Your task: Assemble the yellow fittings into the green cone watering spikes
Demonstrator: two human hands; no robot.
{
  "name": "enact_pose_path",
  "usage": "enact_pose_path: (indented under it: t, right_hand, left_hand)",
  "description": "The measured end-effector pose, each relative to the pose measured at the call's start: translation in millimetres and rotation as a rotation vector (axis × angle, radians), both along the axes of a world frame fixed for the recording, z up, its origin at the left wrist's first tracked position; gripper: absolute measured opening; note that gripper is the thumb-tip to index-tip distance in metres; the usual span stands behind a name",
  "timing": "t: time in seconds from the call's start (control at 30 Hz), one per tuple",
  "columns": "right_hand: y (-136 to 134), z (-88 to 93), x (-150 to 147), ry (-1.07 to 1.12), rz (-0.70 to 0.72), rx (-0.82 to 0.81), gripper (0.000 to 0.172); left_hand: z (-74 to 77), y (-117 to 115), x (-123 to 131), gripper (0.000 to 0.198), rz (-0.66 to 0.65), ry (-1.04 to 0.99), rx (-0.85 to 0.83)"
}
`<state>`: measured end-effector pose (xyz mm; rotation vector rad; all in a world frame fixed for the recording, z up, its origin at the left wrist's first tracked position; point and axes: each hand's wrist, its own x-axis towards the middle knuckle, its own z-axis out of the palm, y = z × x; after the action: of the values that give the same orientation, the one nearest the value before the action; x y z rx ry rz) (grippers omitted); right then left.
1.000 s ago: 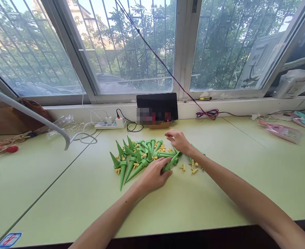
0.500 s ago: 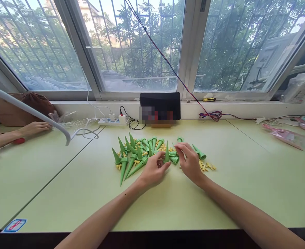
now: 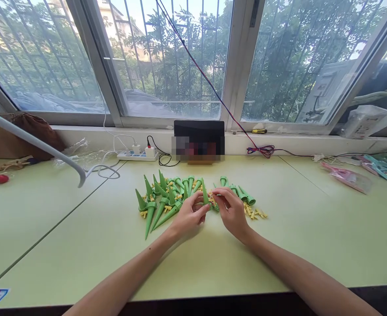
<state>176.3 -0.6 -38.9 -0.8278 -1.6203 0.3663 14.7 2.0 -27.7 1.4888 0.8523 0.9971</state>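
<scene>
My left hand (image 3: 191, 215) is closed round the base of a green plastic watering spike (image 3: 204, 192), which points upward and leans slightly. Close beside it, my right hand (image 3: 231, 210) is pinched at the fingertips, level with the spike. A small yellow plastic piece (image 3: 213, 200) shows at those fingertips, mostly hidden by them. Left of my hands lies a pile of green spikes (image 3: 150, 217), some standing on their caps, others on their sides. More green spikes (image 3: 247, 195) lie beyond my right hand, next to loose yellow T-shaped pieces (image 3: 254, 214).
Behind the pile a dark tablet (image 3: 198, 129) leans on a stand. A power strip (image 3: 137, 155) with white cables is to its left. A white curved tube (image 3: 48, 145) crosses the left side. Plastic packets (image 3: 345, 177) lie at the right; a yellow cutter (image 3: 259, 131) rests on the sill.
My right hand has come closer to the spike in my left hand. The spike now tilts a little. The view has shifted right, and another person's hand at the left is out of sight.
</scene>
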Motion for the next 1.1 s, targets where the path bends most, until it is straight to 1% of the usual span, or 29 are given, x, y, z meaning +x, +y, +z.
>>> enact_pose_path:
  t: [0.3,0.5,0.7,0.9,1.0,1.1]
  right_hand:
    - [3.1,2.6,-0.4,0.044,0.055,0.013,0.015]
    - [6.4,-0.7,0.1,0.059,0.101,-0.038,0.013]
    - [10.4,-4.6,2.7,-0.047,0.089,-0.08,0.013]
    - [9.1,-4.3,4.4,-0.154,0.092,-0.114,0.017]
    - [8.9,-2.4,5.1,-0.138,0.078,-0.108,0.018]
    - [9.1,-1.5,5.5,-0.06,0.065,-0.125,0.016]
  left_hand:
    - [5.0,-2.4,-2.2,0.029,0.013,0.011,0.027]
    - [7.6,-2.7,-1.8,0.029,0.044,0.038,0.039]
    - [7.6,-0.5,-3.1,0.03,0.07,0.068,0.06]
    - [1.8,2.5,-4.4,0.028,0.143,0.158,0.098]
    - [2.5,2.8,-4.7,0.028,0.183,0.169,0.106]
    - [5.3,3.2,-4.6,0.029,0.195,0.154,0.084]
